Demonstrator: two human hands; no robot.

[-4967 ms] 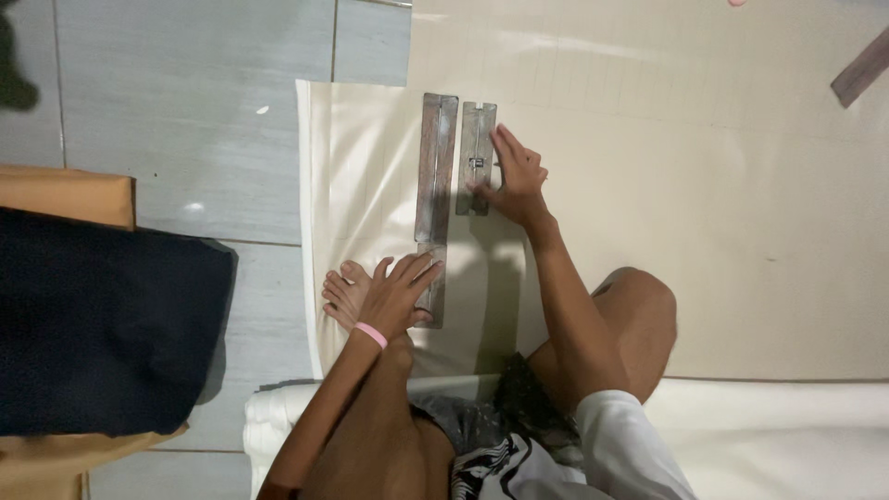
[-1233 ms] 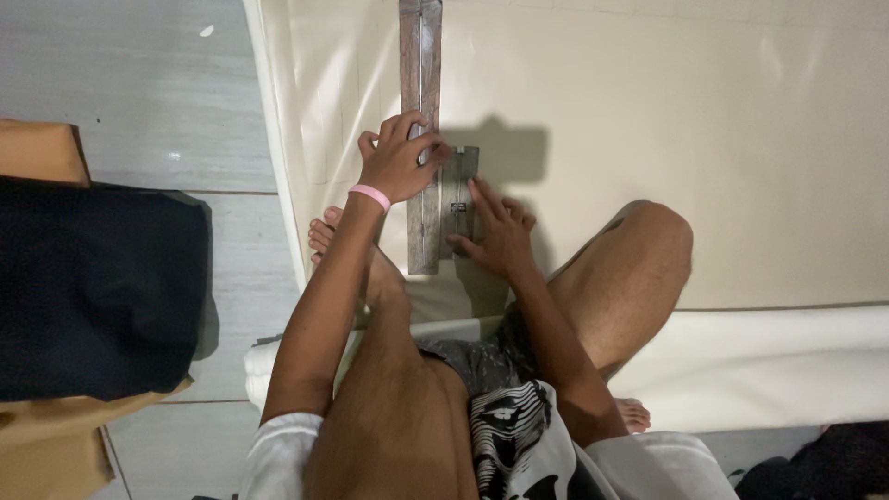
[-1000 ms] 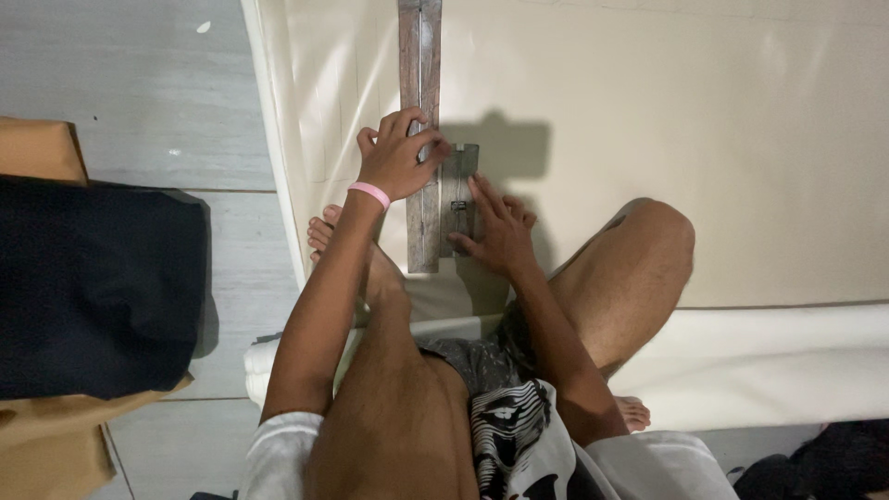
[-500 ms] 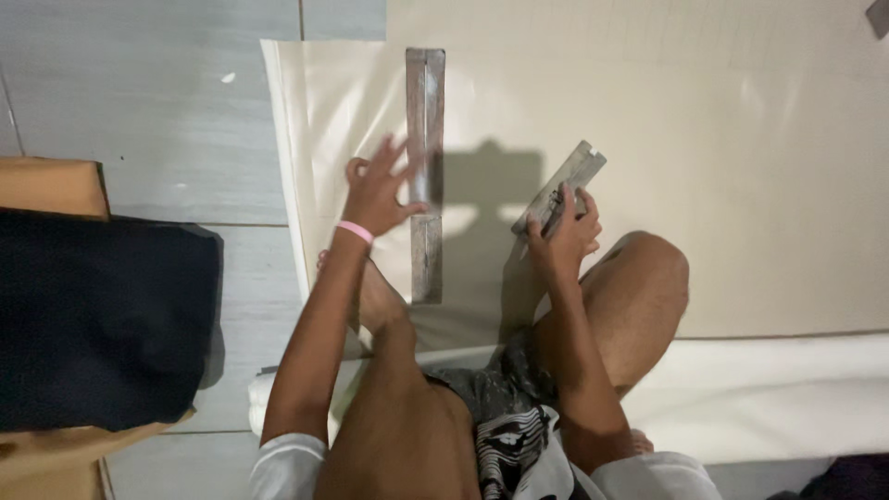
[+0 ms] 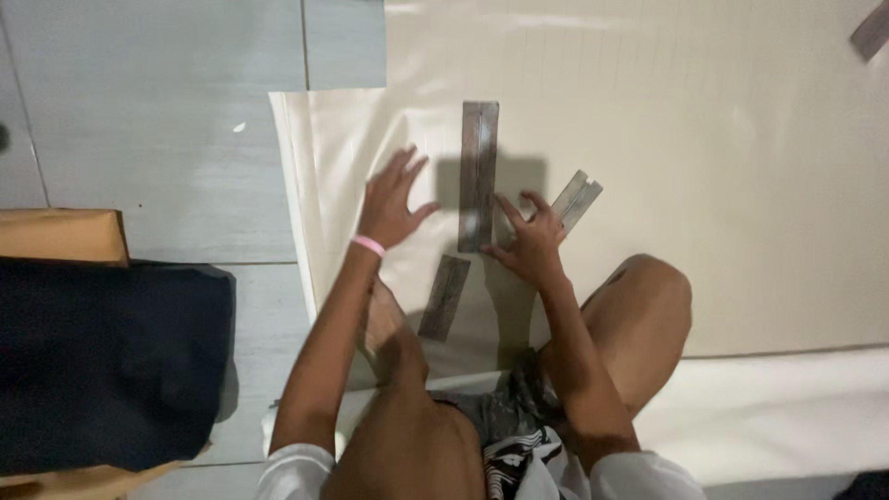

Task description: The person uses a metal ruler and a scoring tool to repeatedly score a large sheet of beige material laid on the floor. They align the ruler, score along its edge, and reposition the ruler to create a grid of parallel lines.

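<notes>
A long grey metal bar lies upright on a cream sheet spread over the floor. A shorter grey strip lies tilted just below it, beside my left forearm. My left hand hovers left of the bar with its fingers spread and nothing in it. My right hand is at the bar's lower right, its forefinger near the bar's end. A short notched metal piece sticks out from behind its fingers, which seem to hold it. I sit on the sheet with my knees bent.
Grey floor tiles lie to the left. A dark cloth rests over a brown box at the left edge. The sheet's rolled part runs along the bottom right. Another metal strip pokes in at the top right corner.
My left hand has come off the long bar and spread open to its left. My right hand has carried the short notched piece away to the bar's right side.
</notes>
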